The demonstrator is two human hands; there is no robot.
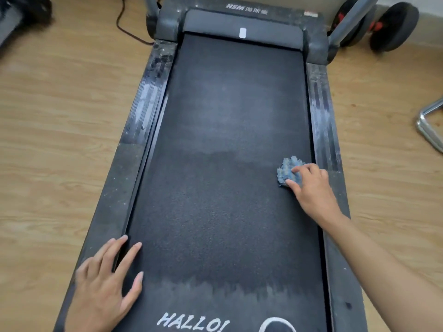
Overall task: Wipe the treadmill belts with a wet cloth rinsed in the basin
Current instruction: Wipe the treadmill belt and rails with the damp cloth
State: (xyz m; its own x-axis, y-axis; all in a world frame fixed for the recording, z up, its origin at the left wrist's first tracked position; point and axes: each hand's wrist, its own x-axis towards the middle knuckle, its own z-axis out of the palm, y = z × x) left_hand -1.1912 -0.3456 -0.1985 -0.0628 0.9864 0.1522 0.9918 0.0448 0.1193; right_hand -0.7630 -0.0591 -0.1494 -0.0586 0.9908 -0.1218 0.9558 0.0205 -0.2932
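Note:
A black treadmill belt [223, 164] runs from the bottom of the view up to the motor cover. Its middle band looks darker and damp; the far part is greyer and dusty. A bunched blue cloth [286, 172] lies on the belt near its right edge. My right hand [311, 188] presses on the cloth with fingers curled over it. My left hand [105, 286] rests flat, fingers spread, across the left side rail and the belt's near left edge. No basin is in view.
Dusty side rails [143, 111] flank the belt. A black cable [124, 22] trails on the wooden floor at the far left. Black wheels [393, 27] stand at the far right, and a chrome tube frame [426, 125] sits at the right edge.

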